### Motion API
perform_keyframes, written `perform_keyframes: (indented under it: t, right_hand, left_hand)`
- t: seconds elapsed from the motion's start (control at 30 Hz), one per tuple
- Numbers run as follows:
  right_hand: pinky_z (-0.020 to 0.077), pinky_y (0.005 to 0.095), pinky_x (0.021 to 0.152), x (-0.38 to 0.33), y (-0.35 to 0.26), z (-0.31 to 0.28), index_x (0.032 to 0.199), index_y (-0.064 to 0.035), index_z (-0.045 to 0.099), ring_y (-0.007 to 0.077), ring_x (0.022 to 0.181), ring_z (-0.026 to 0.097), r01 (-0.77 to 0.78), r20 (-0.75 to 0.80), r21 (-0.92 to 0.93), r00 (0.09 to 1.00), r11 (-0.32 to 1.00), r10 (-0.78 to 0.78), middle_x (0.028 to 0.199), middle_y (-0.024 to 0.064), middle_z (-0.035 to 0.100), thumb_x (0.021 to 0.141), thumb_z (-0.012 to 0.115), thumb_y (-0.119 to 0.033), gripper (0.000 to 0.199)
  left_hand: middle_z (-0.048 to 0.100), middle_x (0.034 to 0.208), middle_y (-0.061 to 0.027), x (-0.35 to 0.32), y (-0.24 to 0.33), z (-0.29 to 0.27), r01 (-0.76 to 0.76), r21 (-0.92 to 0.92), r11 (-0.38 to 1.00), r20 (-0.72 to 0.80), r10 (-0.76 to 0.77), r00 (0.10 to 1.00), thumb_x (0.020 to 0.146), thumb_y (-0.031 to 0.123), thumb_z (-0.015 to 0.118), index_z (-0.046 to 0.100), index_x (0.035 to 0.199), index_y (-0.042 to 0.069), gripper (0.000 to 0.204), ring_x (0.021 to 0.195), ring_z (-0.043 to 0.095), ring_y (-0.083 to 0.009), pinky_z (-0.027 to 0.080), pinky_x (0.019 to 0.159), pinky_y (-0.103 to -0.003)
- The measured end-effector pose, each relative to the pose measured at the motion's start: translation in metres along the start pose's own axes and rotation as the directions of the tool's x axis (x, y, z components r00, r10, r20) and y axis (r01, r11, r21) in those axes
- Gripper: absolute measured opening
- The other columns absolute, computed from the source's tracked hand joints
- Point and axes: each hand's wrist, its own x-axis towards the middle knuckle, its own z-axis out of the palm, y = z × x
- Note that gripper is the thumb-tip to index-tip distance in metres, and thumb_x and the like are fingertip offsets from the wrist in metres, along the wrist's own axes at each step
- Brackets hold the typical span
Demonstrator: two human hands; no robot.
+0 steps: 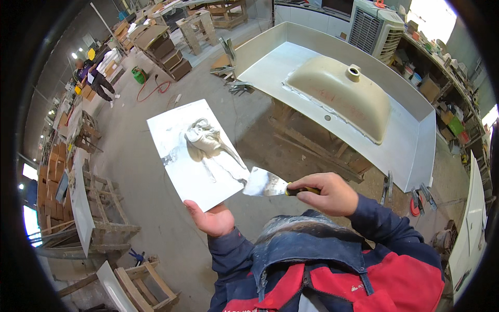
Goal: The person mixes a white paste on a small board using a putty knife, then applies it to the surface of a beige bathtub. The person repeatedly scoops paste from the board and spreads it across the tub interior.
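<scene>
My left hand (214, 219) supports a flat white board (182, 178) at its near edge, thumb at the side and the other fingers hidden beneath. On the board lies a mound of grey-beige paste (206, 138), with smears trailing from it towards the near right corner. In my right hand (328, 194) is a putty knife (266, 183) with a wide, paste-smeared blade and a dark and yellow handle. The blade tip is close by the board's right corner; whether they touch I cannot tell.
Ahead right, an upturned pale countertop (265, 63) with a beige sink bowl (340, 93) rests on wooden supports. Clamps (387, 186) grip its near edge. An air cooler (375, 30) stands behind. Far left are a person (96, 79), a green gas cylinder (139, 75) and a red hose (154, 91).
</scene>
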Motion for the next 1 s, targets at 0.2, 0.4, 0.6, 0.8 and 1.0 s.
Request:
perform_keyframes:
  t: [0.2,0.4,0.6,0.8,1.0]
  right_hand:
    - [0.0525,0.0288,0.082,0.048,-0.002,0.008,0.117,-0.0020,0.072,0.0143,0.089,0.068,0.010,-0.150,-0.003,0.989,1.000,-0.011,0.101,0.0118,0.075,0.090,0.067,-0.012,0.029]
    - [0.0539,0.0306,0.077,0.091,-0.007,-0.047,0.115,-0.0038,0.073,0.0177,0.077,0.068,0.111,-0.090,-0.036,0.989,0.993,-0.114,0.095,0.0120,0.075,0.085,0.067,-0.015,0.033]
    - [0.0545,0.0322,0.079,0.131,-0.027,-0.089,0.113,-0.0037,0.074,0.0214,0.081,0.069,0.140,0.032,-0.303,0.990,0.943,-0.137,0.095,0.0128,0.075,0.080,0.072,-0.020,0.037]
    - [0.0545,0.0327,0.084,0.181,-0.070,-0.093,0.111,-0.0043,0.076,0.0248,0.087,0.070,0.118,0.240,-0.504,0.971,0.856,0.007,0.103,0.0139,0.075,0.079,0.076,-0.015,0.034]
    - [0.0540,0.0378,0.076,0.219,-0.122,-0.053,0.107,-0.0132,0.079,0.0274,0.084,0.070,0.439,0.503,-0.661,0.861,0.609,-0.075,0.096,0.0091,0.076,0.071,0.077,-0.017,0.036]
  left_hand:
    - [0.046,0.151,-0.0125,-0.015,0.003,-0.004,-0.017,0.000,1.000,0.151,0.017,0.988,0.102,0.050,0.049,0.038,0.151,0.002,0.069,0.137,0.045,-0.0316,0.035,0.114,-0.048]
    - [0.048,0.149,-0.0132,-0.013,0.009,-0.026,0.102,-0.020,0.995,0.264,-0.093,0.960,0.103,0.050,0.047,0.040,0.149,0.000,0.068,0.135,0.048,-0.0318,0.037,0.112,-0.047]
    - [0.053,0.143,-0.0149,-0.006,0.016,-0.045,0.216,-0.014,0.976,0.268,-0.204,0.941,0.102,0.049,0.049,0.042,0.146,-0.003,0.069,0.128,0.054,-0.0317,0.042,0.108,-0.046]
    - [0.053,0.142,-0.0157,-0.002,0.017,-0.052,0.354,-0.010,0.935,0.298,-0.335,0.894,0.102,0.049,0.048,0.041,0.146,-0.004,0.069,0.129,0.053,-0.0323,0.041,0.109,-0.047]
    - [0.054,0.142,-0.0155,0.002,0.008,-0.061,0.435,0.046,0.899,0.203,-0.434,0.878,0.102,0.050,0.050,0.042,0.146,-0.003,0.069,0.129,0.054,-0.0310,0.041,0.109,-0.046]
